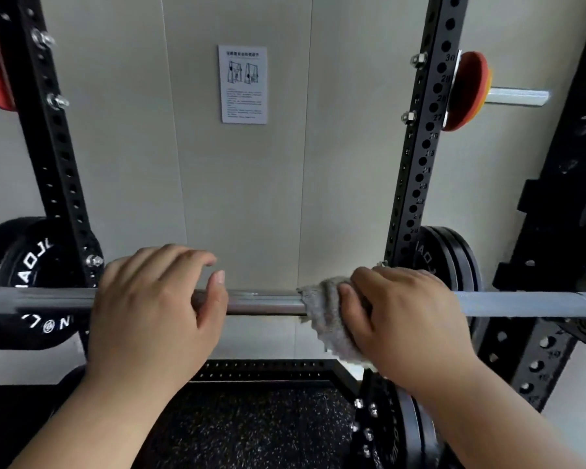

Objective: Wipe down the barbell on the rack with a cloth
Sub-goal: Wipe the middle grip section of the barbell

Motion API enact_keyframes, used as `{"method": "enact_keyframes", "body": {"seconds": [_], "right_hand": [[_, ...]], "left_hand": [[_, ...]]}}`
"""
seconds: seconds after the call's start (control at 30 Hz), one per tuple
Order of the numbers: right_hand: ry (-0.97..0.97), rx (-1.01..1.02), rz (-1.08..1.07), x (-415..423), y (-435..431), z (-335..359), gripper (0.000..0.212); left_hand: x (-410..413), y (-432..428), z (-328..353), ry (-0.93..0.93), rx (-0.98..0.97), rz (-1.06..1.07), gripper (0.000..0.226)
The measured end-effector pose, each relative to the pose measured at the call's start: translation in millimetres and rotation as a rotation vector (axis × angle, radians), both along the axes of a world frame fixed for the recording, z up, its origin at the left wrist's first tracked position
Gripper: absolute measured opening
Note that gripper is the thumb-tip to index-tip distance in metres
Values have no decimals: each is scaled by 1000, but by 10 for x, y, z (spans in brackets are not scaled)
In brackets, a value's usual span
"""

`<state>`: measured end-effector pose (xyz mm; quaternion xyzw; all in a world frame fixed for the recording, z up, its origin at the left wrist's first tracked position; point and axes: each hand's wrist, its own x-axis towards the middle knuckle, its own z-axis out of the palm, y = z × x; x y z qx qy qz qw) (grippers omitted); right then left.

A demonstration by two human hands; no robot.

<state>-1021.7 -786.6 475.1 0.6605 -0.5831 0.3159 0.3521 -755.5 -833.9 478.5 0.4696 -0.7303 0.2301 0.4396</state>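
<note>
One barbell [264, 302], right hand [410, 319] gripping cloth [323, 316]

Barbell [268, 301] horizontal across the rack [420, 164], left grip [149, 306] resting on top of it left of centre with fingers arched, right grip [410, 319] wrapping grey cloth [325, 313] around it right of centre, bare steel between them.

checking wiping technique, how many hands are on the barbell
2. The left hand rests on the barbell left of centre; the right hand holds the cloth round it near the right upright.
</note>
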Motion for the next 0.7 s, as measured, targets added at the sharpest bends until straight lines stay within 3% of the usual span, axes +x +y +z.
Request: {"method": "enact_keyframes", "body": {"seconds": [0.1, 0.3, 0.4, 0.53, 0.63, 0.7], "right_hand": [[-116, -21, -106, 121, -44, 99, 46], [6, 33, 11, 1041, -192, -159, 50], [65, 44, 35, 992, -159, -199, 51], [-49, 53, -49, 661, -93, -41, 51], [-139, -3, -84, 880, -137, 55, 48], [-57, 12, -30, 1216, -215, -36, 39]], "left_hand": [[279, -60, 10, -7, 25, 54, 35], [480, -142, -41, -70, 105, 73, 40], [504, -208, -126, -111, 93, 55, 39], [494, -225, -191, -98, 70, 60, 36], [487, -241, -201, -95, 67, 75, 39], [489, -243, -211, -93, 48, 79, 37]]}}
